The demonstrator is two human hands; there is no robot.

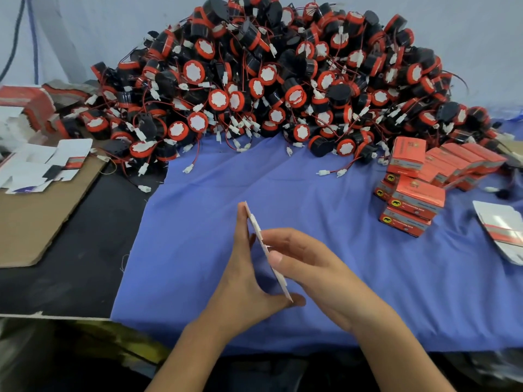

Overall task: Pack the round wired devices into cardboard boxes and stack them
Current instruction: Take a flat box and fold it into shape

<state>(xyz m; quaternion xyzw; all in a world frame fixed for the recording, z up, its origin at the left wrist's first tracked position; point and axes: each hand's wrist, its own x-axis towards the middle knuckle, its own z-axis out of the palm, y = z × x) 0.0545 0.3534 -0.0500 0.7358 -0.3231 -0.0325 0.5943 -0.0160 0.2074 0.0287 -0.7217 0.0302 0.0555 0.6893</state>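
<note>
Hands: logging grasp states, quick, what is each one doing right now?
Left hand: holding the flat carton, fingers along one face, thumb under its lower end.
Right hand: holding the same flat carton from the other face.

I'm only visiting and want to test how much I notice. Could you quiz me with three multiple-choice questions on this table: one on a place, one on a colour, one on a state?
1. Where do the packed red boxes stand?
A. on the cloth, at the right
B. on the brown cardboard at the left
C. on top of the pile

2. What colour are the rings on the round devices in the pile?
A. green
B. yellow
C. red

3. What state is the box blank between the hands in?
A. folded up and closed
B. flat, not yet folded
C. torn in two

Answers:
1 A: they sit stacked at the cloth's right side.
2 C: each black device has a red ring.
3 B: the left hand and right hand hold it edge-on as a thin sheet.
</note>
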